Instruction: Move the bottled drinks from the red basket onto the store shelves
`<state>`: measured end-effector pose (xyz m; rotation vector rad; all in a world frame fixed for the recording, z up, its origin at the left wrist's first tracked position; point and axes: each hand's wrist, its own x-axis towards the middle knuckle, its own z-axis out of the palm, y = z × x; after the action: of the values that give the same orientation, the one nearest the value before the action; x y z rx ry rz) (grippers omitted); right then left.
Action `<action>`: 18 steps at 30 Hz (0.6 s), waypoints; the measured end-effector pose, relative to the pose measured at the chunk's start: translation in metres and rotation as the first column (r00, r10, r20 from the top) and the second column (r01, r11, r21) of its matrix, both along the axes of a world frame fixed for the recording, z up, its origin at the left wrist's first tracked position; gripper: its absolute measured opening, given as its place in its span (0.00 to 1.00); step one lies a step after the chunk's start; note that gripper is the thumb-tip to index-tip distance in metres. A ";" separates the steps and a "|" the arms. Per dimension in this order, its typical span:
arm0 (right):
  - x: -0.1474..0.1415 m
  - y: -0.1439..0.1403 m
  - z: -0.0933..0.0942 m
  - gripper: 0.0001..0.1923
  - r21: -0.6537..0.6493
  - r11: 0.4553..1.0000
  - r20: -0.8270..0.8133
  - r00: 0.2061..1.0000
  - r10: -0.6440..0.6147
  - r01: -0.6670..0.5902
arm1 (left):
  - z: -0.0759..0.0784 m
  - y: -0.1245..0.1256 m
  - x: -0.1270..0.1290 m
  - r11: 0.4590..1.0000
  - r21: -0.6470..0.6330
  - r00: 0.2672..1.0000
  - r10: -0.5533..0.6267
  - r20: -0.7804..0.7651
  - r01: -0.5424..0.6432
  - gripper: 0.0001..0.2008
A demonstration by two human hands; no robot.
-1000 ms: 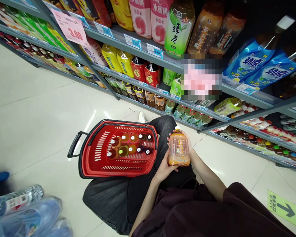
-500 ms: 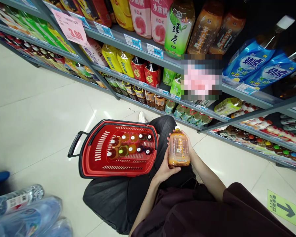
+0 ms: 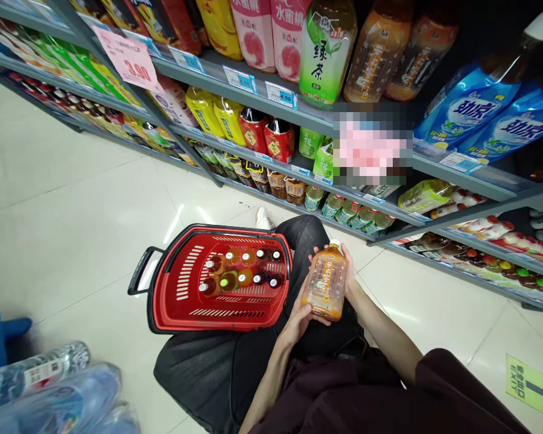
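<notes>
Basket point(image 3: 172, 304) of capped drinks sits on the shop floor at left, close beside my knee. At centre, my left hand point(image 3: 298, 310) cups the base of an amber tea bottle point(image 3: 324, 288), fingers curled underneath; my right hand point(image 3: 347, 271) wraps the far side near the white cap. Both are closed on it, tilted over my lap. I judge it wise to keep the lower hand bearing the weight while turning. Stocked shelves point(image 3: 298, 114) run along at right.
</notes>
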<state>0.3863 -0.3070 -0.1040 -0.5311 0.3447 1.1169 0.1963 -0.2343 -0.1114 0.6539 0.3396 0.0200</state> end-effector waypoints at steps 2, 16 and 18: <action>0.003 0.003 -0.003 0.16 -0.037 0.999 0.042 0.999 0.008 -0.006 | -0.004 0.001 0.002 0.999 -0.037 1.000 0.020 0.001 -0.019 0.51; -0.004 0.007 0.007 0.18 -0.013 0.999 0.221 0.975 -0.032 0.035 | -0.016 0.004 -0.006 0.990 -0.140 0.999 0.030 -0.012 -0.031 0.38; -0.007 0.007 0.007 0.19 -0.010 0.998 0.277 0.960 -0.050 0.055 | -0.015 0.004 -0.006 0.985 -0.170 1.000 0.010 -0.010 -0.012 0.41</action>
<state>0.3794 -0.2996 -0.0968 -0.6807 0.1240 0.9740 0.1901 -0.2300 -0.1265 0.4827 0.3496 -0.0014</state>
